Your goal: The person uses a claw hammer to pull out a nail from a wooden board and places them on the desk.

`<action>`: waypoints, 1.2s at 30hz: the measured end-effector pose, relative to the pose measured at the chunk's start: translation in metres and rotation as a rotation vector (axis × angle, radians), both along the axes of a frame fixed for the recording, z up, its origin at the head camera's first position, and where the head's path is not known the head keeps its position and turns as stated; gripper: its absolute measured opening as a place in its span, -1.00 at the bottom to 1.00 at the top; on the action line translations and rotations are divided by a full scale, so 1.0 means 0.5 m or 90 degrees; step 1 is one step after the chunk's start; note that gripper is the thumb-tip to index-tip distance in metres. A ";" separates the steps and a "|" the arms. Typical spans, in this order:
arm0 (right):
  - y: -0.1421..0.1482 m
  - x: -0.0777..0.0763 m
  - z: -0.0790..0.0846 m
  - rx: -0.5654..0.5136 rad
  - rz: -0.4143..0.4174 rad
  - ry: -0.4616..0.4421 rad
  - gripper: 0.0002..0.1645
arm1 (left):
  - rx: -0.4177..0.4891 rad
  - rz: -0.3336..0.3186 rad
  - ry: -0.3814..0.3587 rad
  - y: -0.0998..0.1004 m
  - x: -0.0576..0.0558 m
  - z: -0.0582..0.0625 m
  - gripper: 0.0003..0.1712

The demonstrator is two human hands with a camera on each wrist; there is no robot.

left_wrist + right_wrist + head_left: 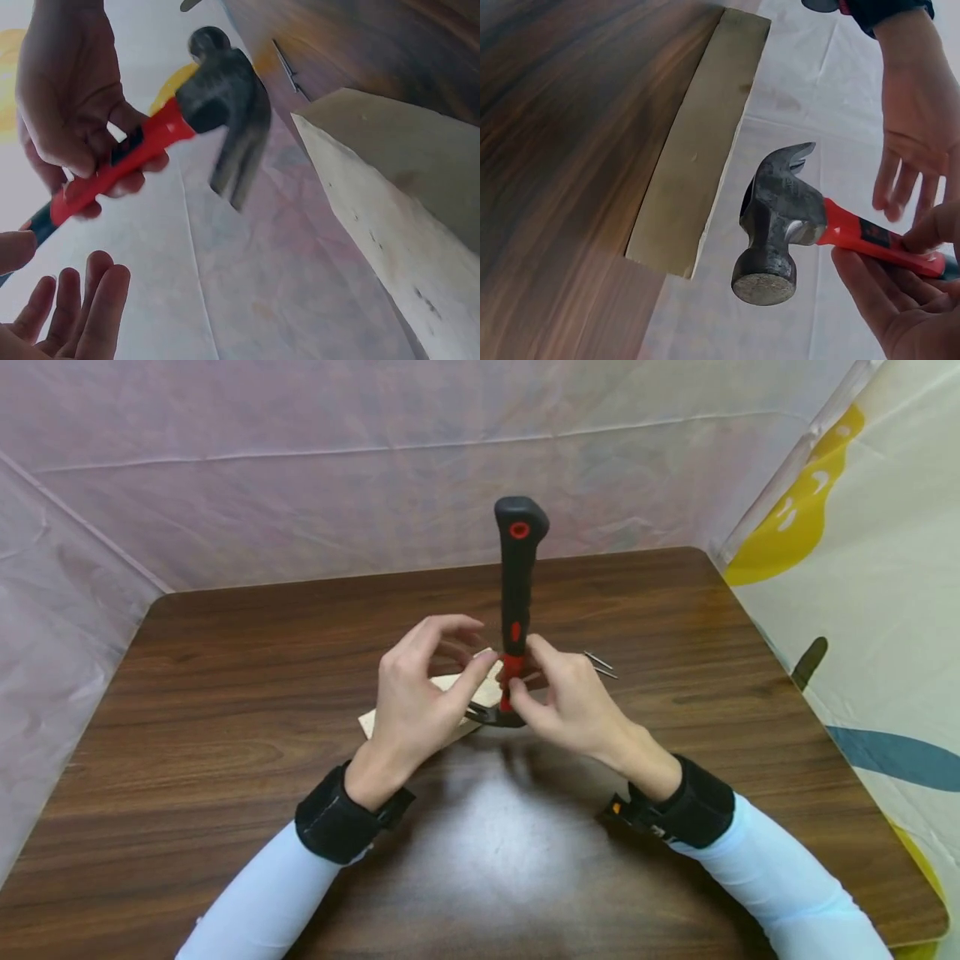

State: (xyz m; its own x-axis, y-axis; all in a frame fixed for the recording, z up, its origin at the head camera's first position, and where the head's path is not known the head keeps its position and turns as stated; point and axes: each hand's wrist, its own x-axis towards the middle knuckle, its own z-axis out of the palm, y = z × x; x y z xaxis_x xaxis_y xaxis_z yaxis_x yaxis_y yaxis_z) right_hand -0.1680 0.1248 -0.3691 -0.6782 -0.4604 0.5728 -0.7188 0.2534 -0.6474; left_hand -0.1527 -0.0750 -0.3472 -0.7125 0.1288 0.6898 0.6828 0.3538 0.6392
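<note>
A dark wooden surface (225, 693) sits within pale sheeted walls (300, 468), bearing a wood board (480, 693) and nails (600, 664) at centre. The right hand (573, 702) pinches the upright hammer (516, 602); the left hand (416, 693) hovers beside it, fingers (465, 681) loosely spread, empty.

One hammer (516, 610), one wooden board (697, 150), two nails (600, 665), two hands (412, 693).

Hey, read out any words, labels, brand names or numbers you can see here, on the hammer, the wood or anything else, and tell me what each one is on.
None can be read.
Hammer: red oval marks on the black grip, no legible letters; its head shows no readable stamp.
Wood block: bare, no print.
Right wristband: a small orange mark, too small to read.
Backdrop: coloured shapes only, no lettering.
</note>
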 end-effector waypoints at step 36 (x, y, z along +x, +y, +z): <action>0.111 -0.014 -0.013 0.118 -0.069 -0.325 -0.75 | -0.086 0.106 -0.061 -0.109 -0.008 -0.023 -0.76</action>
State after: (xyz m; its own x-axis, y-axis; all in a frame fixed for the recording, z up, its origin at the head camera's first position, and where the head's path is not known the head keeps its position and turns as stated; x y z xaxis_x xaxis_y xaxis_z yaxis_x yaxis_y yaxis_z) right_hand -0.1752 0.1803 -0.3754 -0.8978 -0.4340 0.0753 -0.2890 0.4512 -0.8443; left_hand -0.1570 -0.1296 -0.3586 -0.7930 0.0915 0.6023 0.5467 0.5431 0.6373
